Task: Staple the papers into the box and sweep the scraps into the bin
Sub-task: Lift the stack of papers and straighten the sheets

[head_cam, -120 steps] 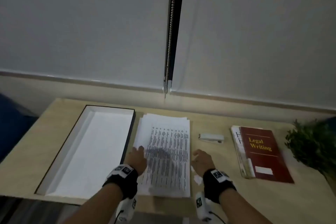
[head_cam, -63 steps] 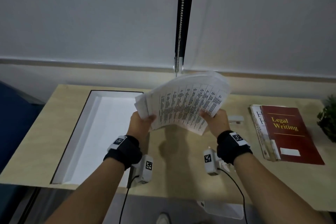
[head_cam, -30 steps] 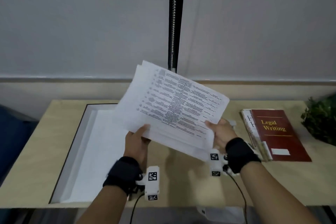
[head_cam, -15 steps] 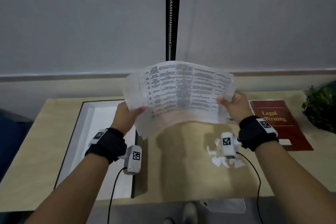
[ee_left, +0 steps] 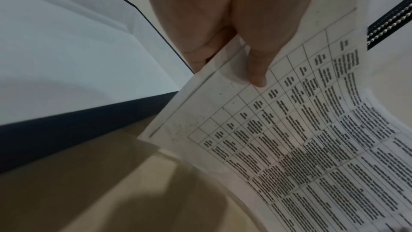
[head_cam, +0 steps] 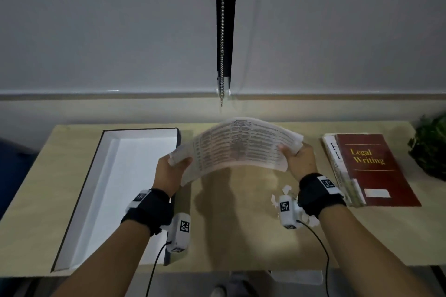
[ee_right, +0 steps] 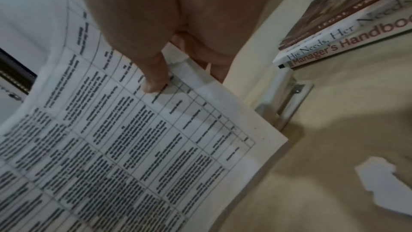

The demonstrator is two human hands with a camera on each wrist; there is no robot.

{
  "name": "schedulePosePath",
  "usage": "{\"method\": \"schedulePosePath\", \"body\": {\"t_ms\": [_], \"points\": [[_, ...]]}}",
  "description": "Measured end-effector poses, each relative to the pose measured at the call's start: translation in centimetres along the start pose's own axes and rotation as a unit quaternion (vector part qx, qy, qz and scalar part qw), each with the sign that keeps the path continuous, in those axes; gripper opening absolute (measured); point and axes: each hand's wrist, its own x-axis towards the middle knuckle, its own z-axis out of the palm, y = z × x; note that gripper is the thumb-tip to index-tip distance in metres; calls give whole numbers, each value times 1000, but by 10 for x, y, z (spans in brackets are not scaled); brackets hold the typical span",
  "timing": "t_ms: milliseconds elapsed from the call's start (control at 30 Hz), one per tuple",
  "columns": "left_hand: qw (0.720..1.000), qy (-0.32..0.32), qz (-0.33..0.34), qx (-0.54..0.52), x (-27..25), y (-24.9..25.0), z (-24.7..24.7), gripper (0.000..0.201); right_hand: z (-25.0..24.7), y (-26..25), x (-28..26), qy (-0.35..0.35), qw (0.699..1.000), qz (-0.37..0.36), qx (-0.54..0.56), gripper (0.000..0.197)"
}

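A stack of printed papers (head_cam: 237, 146) is held above the desk, bowed upward in the middle. My left hand (head_cam: 170, 169) pinches its left edge, thumb on top of the papers (ee_left: 289, 130). My right hand (head_cam: 299, 157) pinches the right edge of the papers (ee_right: 133, 138) the same way. The open white box (head_cam: 135, 176) with dark walls lies on the desk to the left. White paper scraps (head_cam: 287, 190) lie under my right wrist, one scrap (ee_right: 387, 183) close in the right wrist view. The white stapler (ee_right: 283, 98) lies on the desk under the stack's right edge.
A pile of books (head_cam: 371, 169), a red "Legal Writing" on top, sits at the right of the wooden desk (head_cam: 241, 236). A green plant (head_cam: 429, 147) stands at the far right. A blind chain (head_cam: 222, 31) hangs at the back. No bin is in view.
Both hands lifted the stack off the desk, turned it sideways, and have now lowered it from upright toward the desk, bowed between them. The scraps came into view beneath.
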Motion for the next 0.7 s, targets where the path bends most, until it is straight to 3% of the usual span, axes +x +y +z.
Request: {"method": "schedulePosePath", "body": {"t_ms": [100,267,400,500,566,700], "points": [[998,38,2,-56,3,4,-1,13,-3,-4,4,7,1000,-14,15,26],[999,20,-5,26,-1,4,3,21,-2,0,6,-12,1000,8,15,15],[998,51,-15,-29,6,19,-5,5,-13,-18,12,8,1000,-13,27,13],[996,48,68,20,13,52,-23,11,-29,-41,21,91,993,-69,-27,39],[984,37,148,94,16,84,-35,13,-34,-66,19,104,982,-139,-70,55],[911,15,314,268,13,150,-38,21,-13,-118,1,-67,949,-222,-212,74]]}}
